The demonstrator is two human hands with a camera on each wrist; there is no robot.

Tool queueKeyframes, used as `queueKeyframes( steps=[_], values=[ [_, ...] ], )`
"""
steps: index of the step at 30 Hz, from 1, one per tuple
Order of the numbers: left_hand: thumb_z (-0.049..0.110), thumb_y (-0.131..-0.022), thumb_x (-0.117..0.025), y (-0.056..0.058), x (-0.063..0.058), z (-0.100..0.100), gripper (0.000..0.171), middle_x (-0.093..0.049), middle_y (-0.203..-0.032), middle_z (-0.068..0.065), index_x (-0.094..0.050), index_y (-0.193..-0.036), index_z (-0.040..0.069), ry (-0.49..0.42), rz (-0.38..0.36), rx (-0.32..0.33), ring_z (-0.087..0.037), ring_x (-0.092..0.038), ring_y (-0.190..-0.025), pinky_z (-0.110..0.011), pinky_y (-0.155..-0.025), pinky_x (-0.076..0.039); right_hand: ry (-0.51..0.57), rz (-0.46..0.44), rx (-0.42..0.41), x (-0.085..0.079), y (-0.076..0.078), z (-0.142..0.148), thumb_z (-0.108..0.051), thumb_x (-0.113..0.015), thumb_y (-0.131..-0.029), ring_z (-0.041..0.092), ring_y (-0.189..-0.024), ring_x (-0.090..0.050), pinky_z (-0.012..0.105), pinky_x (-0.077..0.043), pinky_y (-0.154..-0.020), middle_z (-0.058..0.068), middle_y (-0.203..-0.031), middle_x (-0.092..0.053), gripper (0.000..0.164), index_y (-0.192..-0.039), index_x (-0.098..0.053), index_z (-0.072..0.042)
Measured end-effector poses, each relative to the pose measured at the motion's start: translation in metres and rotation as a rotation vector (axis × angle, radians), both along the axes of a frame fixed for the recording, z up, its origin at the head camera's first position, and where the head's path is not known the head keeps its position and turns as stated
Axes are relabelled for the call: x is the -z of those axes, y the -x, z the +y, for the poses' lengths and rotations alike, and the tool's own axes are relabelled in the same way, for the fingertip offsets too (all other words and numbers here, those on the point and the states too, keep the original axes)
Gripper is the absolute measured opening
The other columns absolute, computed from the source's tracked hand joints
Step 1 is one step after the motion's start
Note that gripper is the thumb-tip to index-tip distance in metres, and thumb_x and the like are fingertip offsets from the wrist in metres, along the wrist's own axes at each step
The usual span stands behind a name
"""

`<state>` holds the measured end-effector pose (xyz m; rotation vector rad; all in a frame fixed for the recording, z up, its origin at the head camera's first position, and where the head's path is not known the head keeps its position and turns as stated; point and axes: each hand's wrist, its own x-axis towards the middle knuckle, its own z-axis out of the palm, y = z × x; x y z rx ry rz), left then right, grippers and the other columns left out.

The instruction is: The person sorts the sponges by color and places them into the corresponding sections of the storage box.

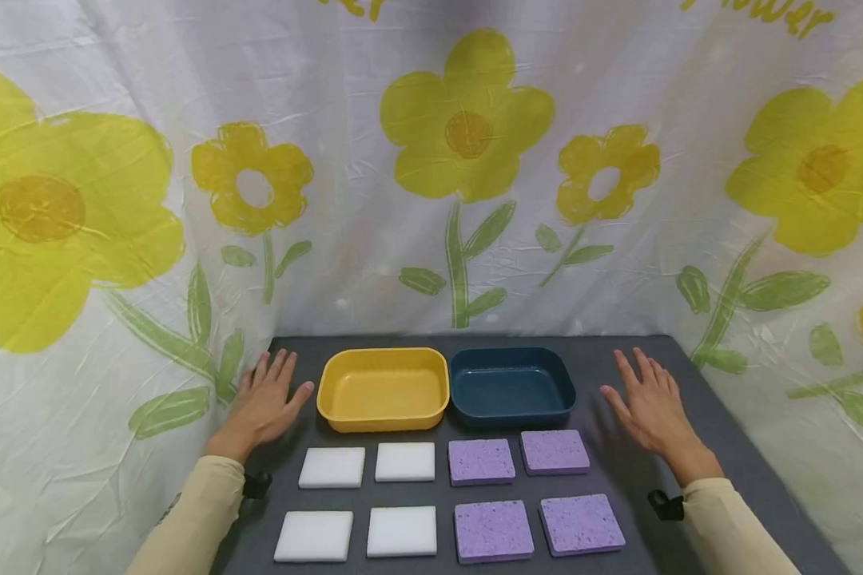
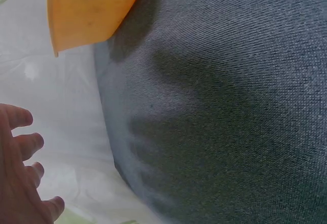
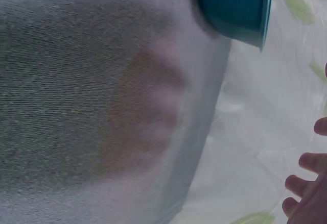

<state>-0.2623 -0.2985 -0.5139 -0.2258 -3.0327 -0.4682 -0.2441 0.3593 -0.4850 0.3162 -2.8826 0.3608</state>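
Note:
My left hand [image 1: 264, 403] is held above the table at the left of a yellow tray [image 1: 384, 424], fingers spread and nothing in them. To the right of a dark blue tray [image 1: 514, 417], my right hand [image 1: 650, 409] hovers with its fingers spread too, also holding nothing. The two trays stand side by side, and no contents show in either. In front of the yellow tray lie several white sponges, one of them at the near left [image 1: 313, 536]. Several purple speckled sponges, such as the near right one [image 1: 582, 524], lie in front of the blue tray.
A dark grey cloth-covered table [image 1: 410, 440] carries everything. Behind it and along both sides hangs a white curtain [image 1: 345, 239] printed with yellow flowers. Black wrist cameras sit on both wrists, the left one [image 1: 256, 485] and the right one [image 1: 665, 505].

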Motion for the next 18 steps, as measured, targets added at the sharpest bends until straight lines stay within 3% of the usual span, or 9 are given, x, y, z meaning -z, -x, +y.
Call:
queueKeyframes(
  steps=[3, 8, 14, 18],
  values=[
    [0.057, -0.115, -0.04, 0.0, 0.0, -0.002, 0.086, -0.016, -0.178, -0.033, -0.02, -0.171, -0.005, -0.011, -0.002, 0.0, -0.058, -0.006, -0.165, -0.076, -0.128, -0.007, 0.011, 0.007, -0.007, 0.002, -0.002, -0.002, -0.041, -0.055, -0.114, 0.067, -0.152, -0.025, 0.081, -0.019, -0.119, 0.041, -0.17, -0.024, 0.075, -0.169, -0.029, 0.004],
    [0.059, -0.116, -0.035, 0.002, 0.0, -0.002, 0.087, -0.017, -0.177, -0.035, -0.017, -0.172, -0.005, -0.128, -0.026, 0.005, -0.058, -0.012, -0.163, -0.076, -0.127, -0.012, 0.018, 0.07, -0.083, -0.003, -0.005, -0.01, -0.035, -0.059, -0.113, 0.064, -0.15, -0.031, 0.079, -0.024, -0.117, 0.04, -0.166, -0.033, 0.071, -0.165, -0.035, 0.007],
    [0.069, -0.113, -0.03, 0.01, 0.004, 0.006, 0.094, -0.01, -0.178, -0.035, -0.008, -0.175, 0.001, -0.299, -0.187, -0.018, -0.059, -0.011, -0.164, -0.076, -0.127, -0.014, 0.049, 0.082, -0.199, -0.013, -0.022, -0.037, -0.029, -0.068, -0.108, 0.058, -0.15, -0.039, 0.077, -0.031, -0.117, 0.034, -0.164, -0.043, 0.069, -0.161, -0.043, 0.007],
    [0.066, -0.114, -0.031, 0.016, 0.012, 0.011, 0.092, -0.01, -0.179, -0.033, -0.005, -0.175, 0.001, -0.351, -0.265, -0.025, -0.057, -0.012, -0.165, -0.074, -0.128, -0.015, 0.059, 0.069, -0.291, -0.019, -0.034, -0.064, -0.028, -0.073, -0.105, 0.05, -0.148, -0.046, 0.071, -0.04, -0.116, 0.026, -0.162, -0.049, 0.066, -0.159, -0.049, 0.003]
  ],
)
